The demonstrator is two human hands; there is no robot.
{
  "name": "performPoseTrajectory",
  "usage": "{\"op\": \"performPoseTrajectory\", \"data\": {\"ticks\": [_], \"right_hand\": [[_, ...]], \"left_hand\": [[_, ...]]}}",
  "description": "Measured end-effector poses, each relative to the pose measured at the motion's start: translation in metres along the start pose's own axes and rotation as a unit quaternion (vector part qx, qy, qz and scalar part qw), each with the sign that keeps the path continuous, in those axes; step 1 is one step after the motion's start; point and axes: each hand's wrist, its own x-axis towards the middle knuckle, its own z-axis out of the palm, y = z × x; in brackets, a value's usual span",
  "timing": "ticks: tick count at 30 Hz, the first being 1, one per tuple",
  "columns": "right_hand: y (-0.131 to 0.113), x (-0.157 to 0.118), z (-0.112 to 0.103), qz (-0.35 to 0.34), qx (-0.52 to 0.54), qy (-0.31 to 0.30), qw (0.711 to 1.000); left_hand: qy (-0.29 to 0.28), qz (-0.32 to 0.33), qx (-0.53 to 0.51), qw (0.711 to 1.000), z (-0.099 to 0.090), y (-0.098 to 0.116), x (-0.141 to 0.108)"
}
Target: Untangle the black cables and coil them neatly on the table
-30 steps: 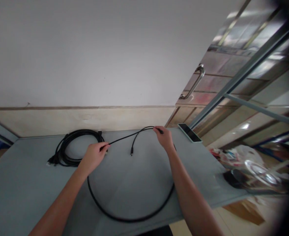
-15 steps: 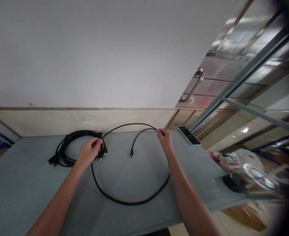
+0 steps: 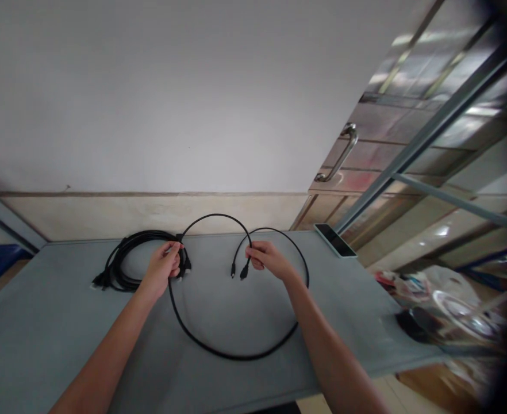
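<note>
A black cable (image 3: 241, 357) lies in a wide loop on the grey table. My left hand (image 3: 164, 267) is closed, pinching the cable at the loop's left side. My right hand (image 3: 267, 259) is closed on the same cable near one end, just above its plug (image 3: 245, 272). The cable's other plug (image 3: 233, 270) rests on the table, left of the one below my right fingers. Between the two hands a length of cable arches upward in front of the wall. A coiled bundle of black cables (image 3: 118, 267) sits to the left, partly hidden behind my left hand.
The grey table (image 3: 64, 339) stands against a white wall (image 3: 150, 103). A phone-like flat device (image 3: 335, 240) lies at its right back edge. Past the right edge are a metal frame bar (image 3: 417, 144), a door handle (image 3: 342, 152) and blurred plastic bags (image 3: 449, 284).
My right hand has moved left and slightly down with the cable end, so its plug now hangs beside the other plug. My left hand keeps its hold on the cable.
</note>
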Motion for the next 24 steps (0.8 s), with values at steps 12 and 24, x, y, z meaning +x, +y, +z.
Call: {"op": "performPoseTrajectory", "data": {"ticks": [12, 24], "right_hand": [[-0.002, 0.003, 0.014, -0.046, 0.252, 0.011, 0.967], [0.006, -0.001, 0.076, 0.019, 0.218, -0.228, 0.949]], "left_hand": [[-0.123, -0.043, 0.062, 0.99, 0.035, -0.029, -0.019], [-0.073, -0.026, -0.018, 0.997, 0.039, -0.033, -0.025]]}}
